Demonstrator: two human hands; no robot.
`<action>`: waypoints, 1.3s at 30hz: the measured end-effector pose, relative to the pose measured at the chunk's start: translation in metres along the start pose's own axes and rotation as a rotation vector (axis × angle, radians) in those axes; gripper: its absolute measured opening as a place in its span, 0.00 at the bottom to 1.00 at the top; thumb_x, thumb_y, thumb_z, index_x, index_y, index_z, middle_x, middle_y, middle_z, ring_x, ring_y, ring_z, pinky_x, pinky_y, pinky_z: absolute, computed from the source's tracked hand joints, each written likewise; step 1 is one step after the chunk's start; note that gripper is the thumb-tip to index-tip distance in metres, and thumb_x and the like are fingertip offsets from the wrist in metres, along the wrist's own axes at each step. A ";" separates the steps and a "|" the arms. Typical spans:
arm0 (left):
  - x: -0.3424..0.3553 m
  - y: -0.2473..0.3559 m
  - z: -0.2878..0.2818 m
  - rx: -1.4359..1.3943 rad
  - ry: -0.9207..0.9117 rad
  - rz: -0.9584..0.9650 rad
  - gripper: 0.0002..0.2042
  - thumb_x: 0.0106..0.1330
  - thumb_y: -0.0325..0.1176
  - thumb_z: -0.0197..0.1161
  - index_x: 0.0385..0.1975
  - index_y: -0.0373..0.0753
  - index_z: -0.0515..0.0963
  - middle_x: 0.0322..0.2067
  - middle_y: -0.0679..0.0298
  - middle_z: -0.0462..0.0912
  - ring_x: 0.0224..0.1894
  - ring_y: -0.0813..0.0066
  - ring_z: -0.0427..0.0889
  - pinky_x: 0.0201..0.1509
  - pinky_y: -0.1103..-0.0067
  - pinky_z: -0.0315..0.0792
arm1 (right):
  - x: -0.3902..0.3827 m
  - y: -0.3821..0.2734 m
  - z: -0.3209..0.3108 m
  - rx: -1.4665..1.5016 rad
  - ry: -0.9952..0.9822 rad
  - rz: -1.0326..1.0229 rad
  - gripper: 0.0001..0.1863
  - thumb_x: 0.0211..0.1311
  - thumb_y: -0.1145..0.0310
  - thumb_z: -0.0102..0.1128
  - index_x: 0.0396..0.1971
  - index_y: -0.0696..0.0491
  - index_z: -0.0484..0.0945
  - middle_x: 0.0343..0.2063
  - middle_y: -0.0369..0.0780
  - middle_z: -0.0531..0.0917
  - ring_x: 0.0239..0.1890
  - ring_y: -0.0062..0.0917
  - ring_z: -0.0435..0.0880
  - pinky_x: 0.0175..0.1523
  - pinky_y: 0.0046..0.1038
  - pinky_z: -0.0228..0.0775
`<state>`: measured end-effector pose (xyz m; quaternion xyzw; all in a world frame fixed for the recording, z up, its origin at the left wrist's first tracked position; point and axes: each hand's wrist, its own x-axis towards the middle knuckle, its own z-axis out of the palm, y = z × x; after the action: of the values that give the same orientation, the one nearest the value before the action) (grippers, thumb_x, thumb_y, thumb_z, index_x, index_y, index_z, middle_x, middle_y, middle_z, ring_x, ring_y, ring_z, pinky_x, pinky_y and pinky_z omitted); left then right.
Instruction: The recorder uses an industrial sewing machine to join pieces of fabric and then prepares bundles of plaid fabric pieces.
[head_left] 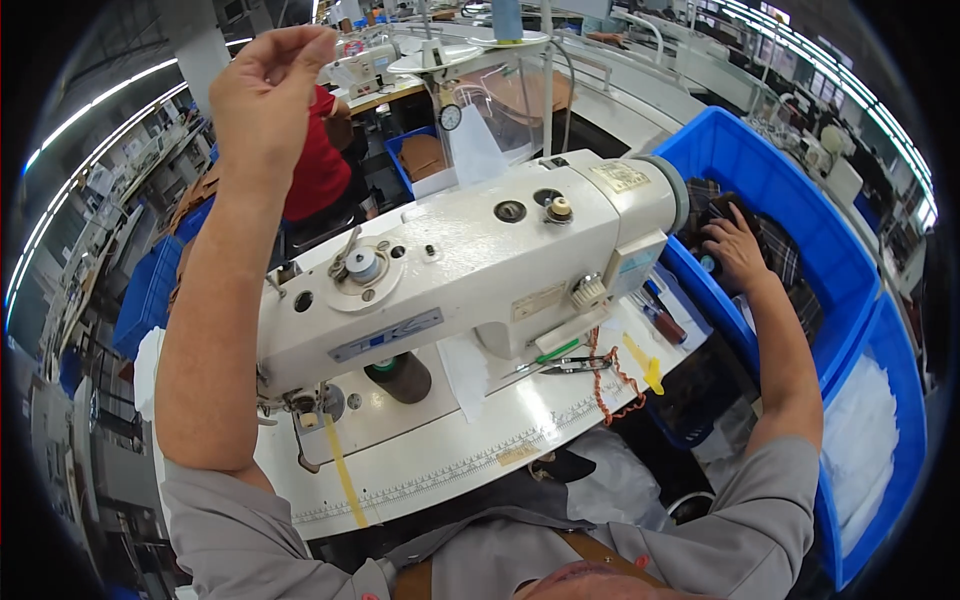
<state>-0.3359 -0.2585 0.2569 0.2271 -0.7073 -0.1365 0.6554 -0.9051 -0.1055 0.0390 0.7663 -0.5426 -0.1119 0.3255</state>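
Note:
My left hand [268,92] is raised above the left end of a white sewing machine [470,250], its thumb and fingers pinched together. Whatever may be between those fingertips is too small to make out. On the right, my right hand [735,250] reaches into a blue bin [725,135], its fingers curled over a dark thread cone [708,263] with a teal end. Dark plaid cloth [785,262] lies beside it. Another dark brown thread cone [402,378] rests on the machine bed under the arm, and a metal bobbin [362,266] sits on top of the machine.
Thread snips [575,366], an orange cord [605,385] and a screwdriver [668,326] lie right of the machine. A second blue bin [905,370] holds white material. Behind stands a thread stand [435,60]. A person in red [318,165] is beyond the left arm.

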 end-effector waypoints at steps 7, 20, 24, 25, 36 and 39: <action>-0.002 0.012 0.002 -0.104 -0.019 -0.051 0.12 0.65 0.35 0.71 0.43 0.34 0.83 0.33 0.66 0.86 0.22 0.92 0.65 0.24 0.91 0.58 | 0.058 0.023 -0.120 0.941 0.901 0.814 0.23 0.54 0.63 0.74 0.49 0.55 0.80 0.47 0.39 0.84 0.52 0.26 0.81 0.64 0.33 0.66; -0.011 0.004 0.008 -0.265 -0.017 -0.247 0.12 0.66 0.32 0.70 0.42 0.31 0.81 0.32 0.65 0.86 0.21 0.91 0.70 0.22 0.91 0.60 | 0.418 -0.027 -0.325 1.044 1.110 0.540 0.35 0.57 0.46 0.70 0.53 0.60 0.73 0.42 0.56 0.84 0.46 0.49 0.84 0.52 0.41 0.76; -0.009 -0.007 0.008 -0.183 0.020 -0.183 0.11 0.65 0.31 0.70 0.41 0.31 0.82 0.31 0.65 0.86 0.22 0.91 0.70 0.23 0.91 0.61 | 0.446 -0.039 -0.287 0.875 0.872 0.649 0.37 0.54 0.42 0.69 0.51 0.59 0.75 0.42 0.58 0.84 0.47 0.51 0.84 0.52 0.43 0.76; -0.010 -0.009 0.007 -0.175 0.020 -0.204 0.11 0.65 0.31 0.70 0.41 0.31 0.82 0.31 0.65 0.86 0.22 0.91 0.70 0.23 0.91 0.61 | 0.449 -0.042 -0.278 0.697 0.754 0.661 0.37 0.54 0.41 0.69 0.51 0.59 0.75 0.42 0.59 0.84 0.46 0.50 0.84 0.52 0.43 0.76; -0.007 -0.023 0.005 0.030 0.066 -0.094 0.09 0.65 0.32 0.71 0.38 0.34 0.84 0.30 0.67 0.86 0.24 0.90 0.76 0.25 0.88 0.69 | 0.417 -0.033 -0.251 0.896 0.478 0.499 0.40 0.52 0.31 0.63 0.41 0.59 0.86 0.35 0.48 0.88 0.40 0.38 0.88 0.49 0.35 0.79; -0.006 -0.023 0.004 0.071 0.057 -0.091 0.09 0.65 0.32 0.71 0.39 0.34 0.84 0.29 0.67 0.86 0.24 0.90 0.75 0.25 0.88 0.69 | 0.399 -0.025 -0.242 0.999 0.504 0.468 0.37 0.56 0.37 0.65 0.46 0.59 0.84 0.37 0.47 0.88 0.41 0.36 0.88 0.53 0.33 0.77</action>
<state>-0.3366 -0.2757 0.2398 0.2859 -0.6817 -0.1347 0.6598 -0.6050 -0.3701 0.2810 0.6898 -0.5896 0.4159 0.0608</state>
